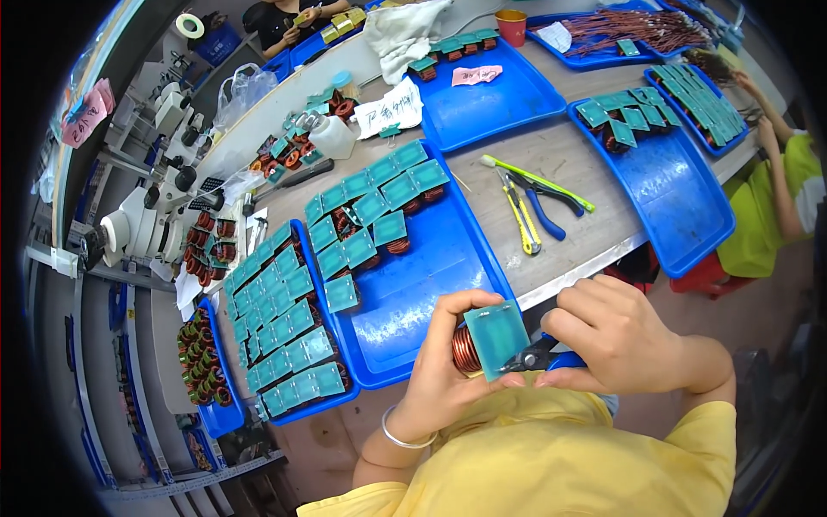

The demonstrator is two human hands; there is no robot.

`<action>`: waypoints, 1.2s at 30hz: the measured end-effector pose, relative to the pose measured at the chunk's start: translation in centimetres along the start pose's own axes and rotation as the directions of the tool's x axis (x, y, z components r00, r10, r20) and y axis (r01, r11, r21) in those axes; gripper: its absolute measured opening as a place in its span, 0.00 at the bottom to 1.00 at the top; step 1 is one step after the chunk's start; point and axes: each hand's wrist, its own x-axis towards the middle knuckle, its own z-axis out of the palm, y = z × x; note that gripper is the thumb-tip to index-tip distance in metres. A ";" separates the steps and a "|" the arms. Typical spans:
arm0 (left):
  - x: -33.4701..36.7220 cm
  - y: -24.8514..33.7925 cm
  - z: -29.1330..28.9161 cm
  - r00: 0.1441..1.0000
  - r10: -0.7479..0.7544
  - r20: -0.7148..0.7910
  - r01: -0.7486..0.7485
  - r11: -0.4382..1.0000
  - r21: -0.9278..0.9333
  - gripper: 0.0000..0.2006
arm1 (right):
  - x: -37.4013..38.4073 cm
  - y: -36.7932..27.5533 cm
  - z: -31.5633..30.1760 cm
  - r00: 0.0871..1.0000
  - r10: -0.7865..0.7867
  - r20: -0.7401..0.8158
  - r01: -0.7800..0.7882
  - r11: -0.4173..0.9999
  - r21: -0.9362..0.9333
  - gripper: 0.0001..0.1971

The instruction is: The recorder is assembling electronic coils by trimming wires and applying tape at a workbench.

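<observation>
My left hand [431, 370] is closed round a wire-wound coil [466, 351] with a square green board [497, 332] on it. The board's flat face is turned toward my right side, and reddish copper windings show behind it. In my right hand [616, 336] is a pair of side cutters [536, 354] with blue handles, gripped in the fingers. The dark jaws lie at the board's lower corner, beside my left thumb; whether they are closed on a lead cannot be told. Both hands are above my lap, just off the table's front edge.
Left of my hands a blue tray [469, 250] and a second tray [299, 414] hold rows of similar coils. A yellow utility knife [519, 215], blue-handled pliers [544, 209] and a green brush [551, 184] lie ahead. Another blue tray [689, 220] stands right, near a person in green [762, 233].
</observation>
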 end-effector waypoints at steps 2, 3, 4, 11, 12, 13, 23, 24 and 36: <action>0.0 0.0 0.0 1.000 0.003 0.003 -0.003 1.000 0.001 0.35 | 0.0 -0.1 0.0 1.000 -0.001 -0.007 0.001 1.000 0.003 0.23; 0.0 0.0 0.0 1.000 0.007 0.007 -0.007 1.000 0.003 0.35 | -0.1 -0.1 0.0 1.000 0.001 -0.010 -0.001 1.000 0.003 0.23; 0.0 0.0 0.0 1.000 0.007 0.007 -0.007 1.000 0.002 0.35 | -0.1 -0.1 0.0 1.000 0.003 -0.013 -0.003 1.000 0.003 0.23; -0.2 -0.1 -0.3 1.000 0.002 -0.008 -0.001 0.990 0.143 0.40 | 0.0 -0.4 -0.4 1.000 -0.005 0.010 0.005 1.000 -0.030 0.22; -0.2 -0.2 -0.3 1.000 0.016 0.004 -0.016 0.983 0.180 0.40 | 0.1 -0.3 -0.3 1.000 -0.014 0.001 0.014 0.999 -0.031 0.22; -0.1 -0.1 -0.3 1.000 0.016 0.006 -0.017 0.984 0.179 0.40 | 0.1 -0.3 -0.3 1.000 -0.024 -0.007 0.023 0.999 -0.033 0.22; 0.4 -0.1 0.8 0.973 -0.207 0.099 0.229 0.886 -0.404 0.32 | -0.2 1.4 -0.6 0.990 0.143 -0.014 -0.126 0.908 0.400 0.25; 0.4 0.0 1.0 0.949 -0.287 0.131 0.310 0.775 -0.551 0.35 | -0.2 1.5 -0.9 0.990 0.139 -0.016 -0.121 0.909 0.399 0.25; 0.2 -1.4 -0.2 0.954 -0.193 0.227 0.298 0.641 -0.707 0.30 | -1.6 3.0 0.5 0.935 0.354 -0.026 -0.351 0.933 0.073 0.19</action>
